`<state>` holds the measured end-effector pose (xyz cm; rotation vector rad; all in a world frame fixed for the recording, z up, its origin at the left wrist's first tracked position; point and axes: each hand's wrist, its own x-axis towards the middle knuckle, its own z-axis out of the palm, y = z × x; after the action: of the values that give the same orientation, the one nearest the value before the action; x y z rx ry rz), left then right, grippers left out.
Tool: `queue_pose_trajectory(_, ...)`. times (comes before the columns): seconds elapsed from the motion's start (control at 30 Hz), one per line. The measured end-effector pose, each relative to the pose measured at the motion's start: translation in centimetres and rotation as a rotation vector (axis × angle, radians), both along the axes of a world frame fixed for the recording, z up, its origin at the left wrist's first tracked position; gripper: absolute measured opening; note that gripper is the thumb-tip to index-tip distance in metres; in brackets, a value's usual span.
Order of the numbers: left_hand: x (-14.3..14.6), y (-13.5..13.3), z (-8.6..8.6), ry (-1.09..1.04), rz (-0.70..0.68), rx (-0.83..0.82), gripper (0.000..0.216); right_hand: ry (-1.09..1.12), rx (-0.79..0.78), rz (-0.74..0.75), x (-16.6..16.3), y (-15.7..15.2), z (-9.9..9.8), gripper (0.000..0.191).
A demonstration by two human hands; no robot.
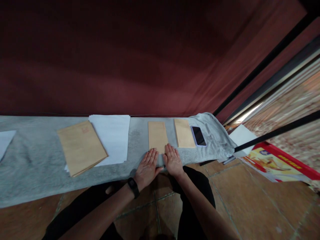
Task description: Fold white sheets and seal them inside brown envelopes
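Note:
A small brown envelope [157,133] lies flat on the grey cloth in front of me. My left hand [148,166] rests palm down at its near left corner, fingers stretched out. At the near right corner lies my right hand [173,161], flat too, its fingertips touching the paper. To the right is a stack of small brown envelopes [185,133]. Further left, large brown envelopes [82,146] partly cover a pile of white paper sheets [116,136]. Both hands hold nothing.
A phone [199,136] lies right of the small stack. Grey cloth [35,166] covers the long narrow surface against a dark red wall [125,66]. More white paper [6,141] is at the far left. A red and yellow box [280,163] stands on the right, near black metal bars [280,133].

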<state>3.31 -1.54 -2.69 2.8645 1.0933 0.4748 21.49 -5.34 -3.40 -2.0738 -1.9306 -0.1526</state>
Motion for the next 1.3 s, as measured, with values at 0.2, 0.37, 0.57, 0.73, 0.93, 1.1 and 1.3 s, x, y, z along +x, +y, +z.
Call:
queue_pose_trajectory(0.2,-0.5,-0.3,0.3,0.018,0.081,-0.003,0.076,-0.025,0.028,-0.003,0.1,-1.9,0.0,0.054)
queue_pose_trajectory(0.37,-0.6,-0.5,0.9,0.029,0.121,-0.009,0.074,0.017,-0.013,0.022,-1.0,-2.3,0.8,0.054)
queue_pose_trajectory(0.57,-0.9,-0.5,1.1,0.032,0.049,-0.030,0.061,0.092,-0.076,0.115,-2.6,-1.9,1.2,0.052)
queue_pose_trajectory(0.73,-1.0,-0.6,1.2,0.041,0.042,-0.042,0.066,0.063,-0.060,0.074,-1.6,-2.4,1.0,0.054)
queue_pose_trajectory(0.93,-0.7,-0.8,1.3,0.029,0.058,-0.058,0.070,0.031,-0.041,0.011,-0.7,-3.1,1.2,0.053)
queue_pose_trajectory(1.1,-0.7,-0.9,1.6,0.051,0.065,-0.070,0.072,0.023,-0.043,-0.019,-0.3,-3.3,1.6,0.052)
queue_pose_trajectory(1.3,-0.6,-0.9,2.3,0.059,0.066,-0.073,0.070,0.052,-0.063,0.006,-1.0,-3.0,1.6,0.052)
